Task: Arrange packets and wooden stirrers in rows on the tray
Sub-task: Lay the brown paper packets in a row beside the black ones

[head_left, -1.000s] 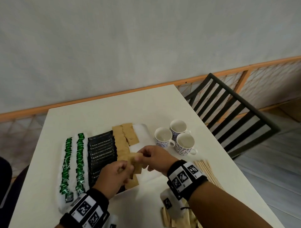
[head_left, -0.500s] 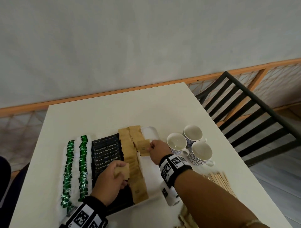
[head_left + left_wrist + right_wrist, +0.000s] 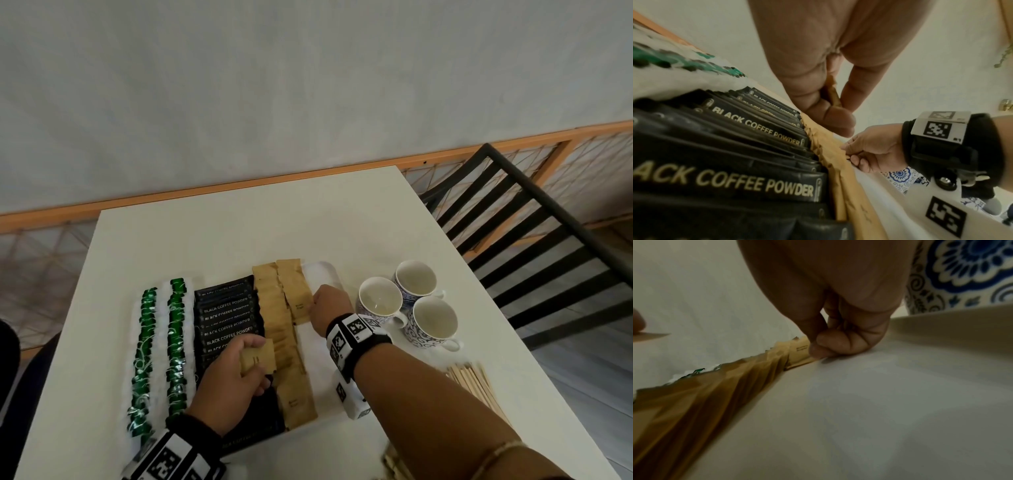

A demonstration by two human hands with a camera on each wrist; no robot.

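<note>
A white tray point(image 3: 322, 274) holds rows of green-and-white packets point(image 3: 147, 342), black coffee packets point(image 3: 227, 318) and brown packets point(image 3: 281, 329). My left hand point(image 3: 233, 373) hovers over the black row and pinches a brown packet point(image 3: 258, 356) between thumb and fingers point(image 3: 830, 97). My right hand point(image 3: 330, 310) lies low on the tray, its fingertips pinching the edge of a brown packet point(image 3: 301, 308) in the short second brown row point(image 3: 800, 352). Wooden stirrers point(image 3: 476, 383) lie on the table at the right, off the tray.
Three blue-patterned cups point(image 3: 407, 301) stand just right of the tray, close to my right wrist. A black slatted chair point(image 3: 534, 233) stands beyond the table's right edge. More stirrers or packets show blurred by my right forearm point(image 3: 394, 459).
My hands have parted. The right hand carried one brown packet out to the far part of the tray and lowered it onto the second brown row. The left hand kept its packet over the black row.
</note>
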